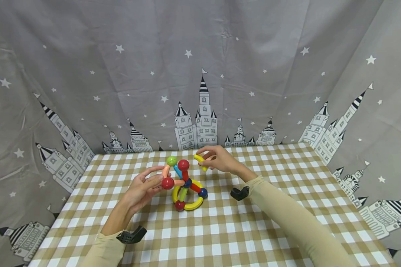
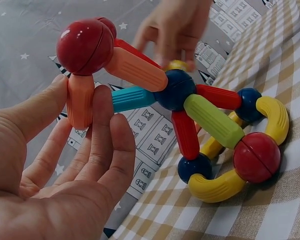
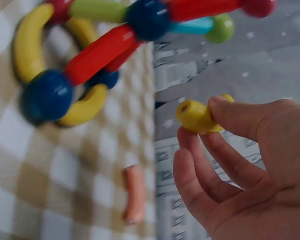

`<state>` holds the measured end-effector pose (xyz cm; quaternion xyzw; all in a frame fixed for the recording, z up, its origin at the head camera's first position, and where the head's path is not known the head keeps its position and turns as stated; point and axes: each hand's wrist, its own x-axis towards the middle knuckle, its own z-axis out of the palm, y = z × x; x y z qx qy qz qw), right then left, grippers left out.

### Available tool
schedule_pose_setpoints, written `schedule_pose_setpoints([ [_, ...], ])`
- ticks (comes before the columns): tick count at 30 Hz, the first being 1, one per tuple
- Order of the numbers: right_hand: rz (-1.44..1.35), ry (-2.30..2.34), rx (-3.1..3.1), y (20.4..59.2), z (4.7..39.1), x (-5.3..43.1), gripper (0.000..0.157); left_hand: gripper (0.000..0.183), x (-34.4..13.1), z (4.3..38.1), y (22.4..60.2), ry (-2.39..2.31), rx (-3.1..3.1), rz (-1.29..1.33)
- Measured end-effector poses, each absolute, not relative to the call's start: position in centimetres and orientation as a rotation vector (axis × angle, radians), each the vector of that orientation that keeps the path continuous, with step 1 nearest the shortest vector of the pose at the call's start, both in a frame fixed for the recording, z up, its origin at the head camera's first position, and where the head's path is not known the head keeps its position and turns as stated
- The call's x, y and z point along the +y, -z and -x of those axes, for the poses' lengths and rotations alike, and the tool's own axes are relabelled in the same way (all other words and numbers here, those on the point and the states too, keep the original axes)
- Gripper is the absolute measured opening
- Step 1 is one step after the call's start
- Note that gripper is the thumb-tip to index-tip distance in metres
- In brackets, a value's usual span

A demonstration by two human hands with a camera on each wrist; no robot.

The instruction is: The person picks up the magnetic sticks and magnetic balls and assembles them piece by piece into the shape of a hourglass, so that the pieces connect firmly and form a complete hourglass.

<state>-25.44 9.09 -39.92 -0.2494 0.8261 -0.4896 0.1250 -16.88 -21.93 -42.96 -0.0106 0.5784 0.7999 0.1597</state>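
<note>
A magnetic stick-and-ball structure stands on a ring of yellow curved sticks (image 1: 194, 206). Coloured sticks rise from the ring's balls to a dark blue ball (image 2: 175, 90) in the middle. From there, further sticks reach out to a red ball (image 1: 168, 183), a second red ball (image 1: 183, 165) and a green ball (image 1: 172, 160). My left hand (image 1: 143, 189) pinches an upper orange stick (image 2: 80, 102) between thumb and fingers, just under a red ball. Beyond the structure, my right hand (image 1: 217, 159) holds a loose yellow curved stick (image 3: 196, 116) between thumb and fingertips, apart from the structure.
An orange curved stick (image 3: 135, 194) lies alone on the checked tablecloth (image 1: 247, 233), near the right hand. A grey curtain (image 1: 254, 74) printed with castles and stars hangs behind the table and along both sides.
</note>
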Motion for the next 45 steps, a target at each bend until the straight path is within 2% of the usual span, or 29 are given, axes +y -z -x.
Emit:
schedule_pose_setpoints([
  [8,0.737,1.569,2.242,36.4,25.6,7.5,0.035,0.049,-21.9,16.9,42.9,-2.274,1.657,0.054],
  [14,0.691,1.622,2.205,35.1,25.5,6.4,0.037,0.050,-21.8,17.0,42.8,-2.265,1.677,0.064],
  [35,0.676,1.573,2.126,34.6,25.6,5.7,0.031,0.043,-21.8,17.0,42.7,-2.291,1.648,0.035],
  [45,0.638,1.469,2.066,34.9,26.9,5.9,0.029,0.049,-21.9,17.2,42.6,-2.278,1.661,0.055],
])
